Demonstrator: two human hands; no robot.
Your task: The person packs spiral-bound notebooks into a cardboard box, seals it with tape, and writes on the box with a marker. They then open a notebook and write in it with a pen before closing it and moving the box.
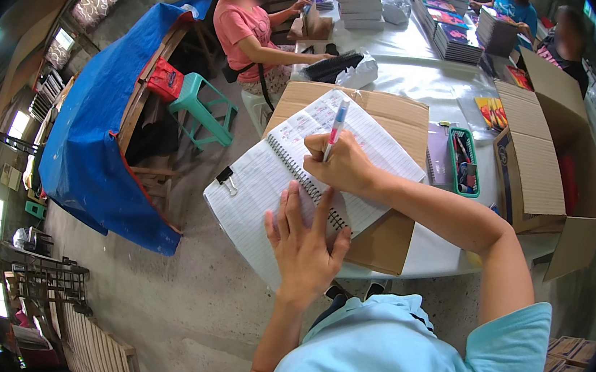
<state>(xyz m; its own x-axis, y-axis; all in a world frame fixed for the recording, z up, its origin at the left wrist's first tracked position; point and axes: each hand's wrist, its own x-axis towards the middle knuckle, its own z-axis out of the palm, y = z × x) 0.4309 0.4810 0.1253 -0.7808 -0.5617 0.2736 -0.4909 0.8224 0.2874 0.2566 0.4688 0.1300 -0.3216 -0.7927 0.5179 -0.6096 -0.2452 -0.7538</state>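
A spiral notebook lies spread on a flat piece of cardboard at the table's near end. Handwriting covers part of its right page, and a black binder clip grips the left page's edge. My right hand is closed around a pen and rests on the right page; the pen's tip is hidden by my fingers. Flat across the spiral and the lower pages lies my left hand, fingers spread, holding nothing.
A green basket of pens stands beside a cardboard box with raised flaps. Stacks of books fill the far table. A person in pink sits at far left, near a green stool and a blue tarp.
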